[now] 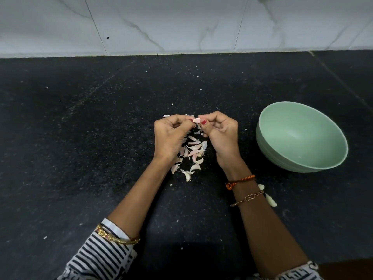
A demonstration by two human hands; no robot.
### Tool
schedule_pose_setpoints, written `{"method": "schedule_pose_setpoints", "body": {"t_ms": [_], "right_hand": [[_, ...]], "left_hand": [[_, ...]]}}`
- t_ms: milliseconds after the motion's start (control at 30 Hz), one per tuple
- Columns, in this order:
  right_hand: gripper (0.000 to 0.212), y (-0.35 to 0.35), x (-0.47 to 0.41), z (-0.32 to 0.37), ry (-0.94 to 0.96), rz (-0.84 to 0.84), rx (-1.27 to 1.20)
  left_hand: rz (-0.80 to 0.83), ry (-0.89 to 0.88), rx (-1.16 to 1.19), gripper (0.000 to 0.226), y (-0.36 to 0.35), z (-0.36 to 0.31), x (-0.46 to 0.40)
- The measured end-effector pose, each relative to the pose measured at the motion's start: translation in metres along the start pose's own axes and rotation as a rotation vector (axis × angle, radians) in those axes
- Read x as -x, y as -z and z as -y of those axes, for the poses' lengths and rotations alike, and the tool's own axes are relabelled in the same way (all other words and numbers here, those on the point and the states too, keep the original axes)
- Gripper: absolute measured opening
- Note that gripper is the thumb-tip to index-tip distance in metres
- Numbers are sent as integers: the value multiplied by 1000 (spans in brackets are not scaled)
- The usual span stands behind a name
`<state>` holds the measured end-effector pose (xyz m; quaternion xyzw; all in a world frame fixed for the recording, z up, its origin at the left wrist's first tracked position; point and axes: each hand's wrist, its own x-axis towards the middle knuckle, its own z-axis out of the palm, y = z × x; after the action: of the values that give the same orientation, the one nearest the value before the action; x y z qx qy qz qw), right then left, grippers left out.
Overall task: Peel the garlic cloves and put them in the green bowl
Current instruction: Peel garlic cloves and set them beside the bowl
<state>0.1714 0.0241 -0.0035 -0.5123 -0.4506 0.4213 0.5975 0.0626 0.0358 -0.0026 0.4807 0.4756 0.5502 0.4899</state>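
At about seven o'clock a striped sleeve [96, 257] and a gold bangle [118, 238] marked the left forearm, which ran up toward the middle of the black counter [70, 138]. The left hand [169, 138] was held above the counter near the centre, its fingers curled inward, thumb and forefinger pinching one end of a garlic clove [196, 120]. Beneath and between the two hands lay a loose heap of pinkish-white garlic skins [191, 154], scattered toward six o'clock. The right hand [220, 134] sat just beside the left, its fingers likewise curled, the thumb with a red nail pressed on the other end of the same clove. An orange thread band [240, 181] and a chain bracelet [247, 199] circled the right wrist. Just to the right of that wrist, at about five o'clock, two pale peeled cloves [270, 200] lay on the counter. At three o'clock stood the green bowl [268, 136], well apart from the hands, nothing visible inside it. A white marbled wall [181, 23] ran along twelve o'clock.
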Motion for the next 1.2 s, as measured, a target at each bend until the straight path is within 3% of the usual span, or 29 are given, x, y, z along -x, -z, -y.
{"method": "schedule_pose_setpoints", "body": {"t_ms": [167,333,467,567,1200], "right_hand": [[19,2,0,2,-91,65,-31],[18,3,1,7,-196,53,-223],[11,2,1,4,-211,26,-183],[10,2,1,2,-184,21,-135],[19,1,-1,-6,48,-79,180]], "left_hand": [[-13,-55,-10,18,0,-1,1],[-85,-9,44,22,6,-2,-6],[16,-16,24,15,9,-2,-5],[92,-2,67,15,9,0,-4],[131,41,118,25,11,2,-7]]}}
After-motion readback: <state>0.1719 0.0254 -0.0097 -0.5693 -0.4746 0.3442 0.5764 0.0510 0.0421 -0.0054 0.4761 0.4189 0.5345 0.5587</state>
